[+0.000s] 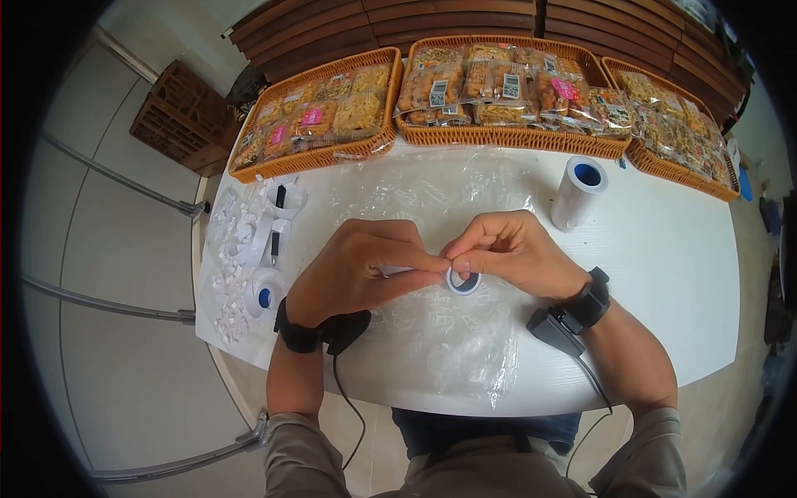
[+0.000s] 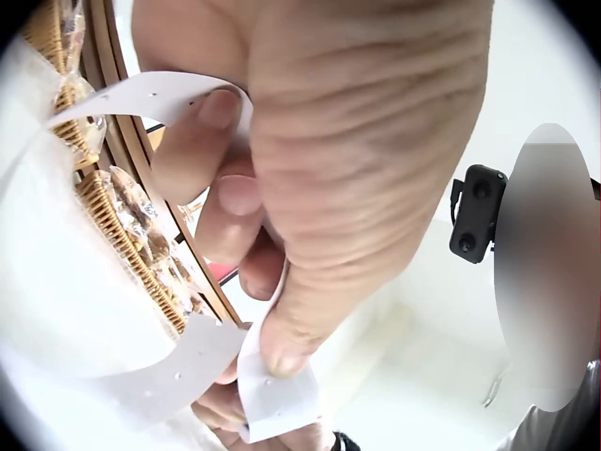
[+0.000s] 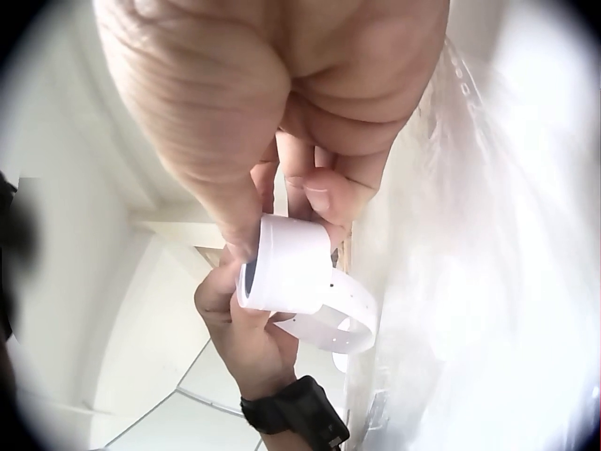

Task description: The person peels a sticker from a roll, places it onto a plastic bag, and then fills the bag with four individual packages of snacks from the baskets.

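A small white roll with a blue core (image 1: 463, 280) is pinched by the right hand (image 1: 519, 257) over the middle of the table; in the right wrist view the roll (image 3: 293, 265) hangs from the fingertips of the right hand (image 3: 282, 94). The left hand (image 1: 357, 270) meets it from the left. In the left wrist view the left hand (image 2: 347, 141) grips a white paper strip (image 2: 282, 399) between thumb and fingers, and the strip curls round behind the fingers. Small dark holes or dots mark the strip.
Three wicker baskets (image 1: 515, 139) of packaged snacks line the table's back. Clear plastic film (image 1: 448, 357) lies under the hands. A larger white roll (image 1: 577, 195) stands at right. Paper scraps (image 1: 232, 249), two black pens and another roll (image 1: 266, 296) lie at left.
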Available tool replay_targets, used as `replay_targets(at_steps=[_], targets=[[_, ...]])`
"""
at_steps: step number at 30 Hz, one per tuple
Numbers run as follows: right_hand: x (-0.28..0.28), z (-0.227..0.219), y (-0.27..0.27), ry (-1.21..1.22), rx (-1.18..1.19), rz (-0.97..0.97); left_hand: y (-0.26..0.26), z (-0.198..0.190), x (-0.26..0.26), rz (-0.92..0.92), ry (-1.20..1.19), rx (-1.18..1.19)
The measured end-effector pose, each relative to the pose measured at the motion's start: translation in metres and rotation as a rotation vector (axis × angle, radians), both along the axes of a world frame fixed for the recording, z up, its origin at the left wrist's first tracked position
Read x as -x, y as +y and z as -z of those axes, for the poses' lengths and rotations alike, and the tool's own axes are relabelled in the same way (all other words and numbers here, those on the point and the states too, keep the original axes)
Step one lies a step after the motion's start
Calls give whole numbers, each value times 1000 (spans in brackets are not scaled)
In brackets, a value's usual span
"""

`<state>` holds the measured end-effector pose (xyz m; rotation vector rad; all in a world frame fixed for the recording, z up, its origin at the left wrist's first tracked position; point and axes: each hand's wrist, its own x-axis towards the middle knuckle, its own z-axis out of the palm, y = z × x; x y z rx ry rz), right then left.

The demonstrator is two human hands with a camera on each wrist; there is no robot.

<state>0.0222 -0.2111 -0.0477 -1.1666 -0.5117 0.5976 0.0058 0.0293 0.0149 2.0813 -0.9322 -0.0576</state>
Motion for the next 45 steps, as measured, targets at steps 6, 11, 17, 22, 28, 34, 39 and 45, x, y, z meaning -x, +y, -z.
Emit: replay_targets(at_steps=[6,11,17,22,28,34,39,45], targets=[[-1,-4,-1,0,22,-3,-1,-3,3,-28,40,-12],[0,-3,-2,-22,24,-23,-2,-4,3,-20,71,-23],[1,-7,-4,0,40,-88,-1,-2,2,10,34,-67],[1,-7,-4,19,47,-123,-3,-4,1,23,30,-58],[3,-10,-4,132,13,-143,-10,-5,1,31,71,-80],[5,-6,-4,127,-31,-232,-7,2,-1,193,209,-90],[6,-6,-2,179,-115,-309,-15,12,3,274,315,-9],[6,-10,-3,199,-90,-296,-16,10,4,287,293,29]])
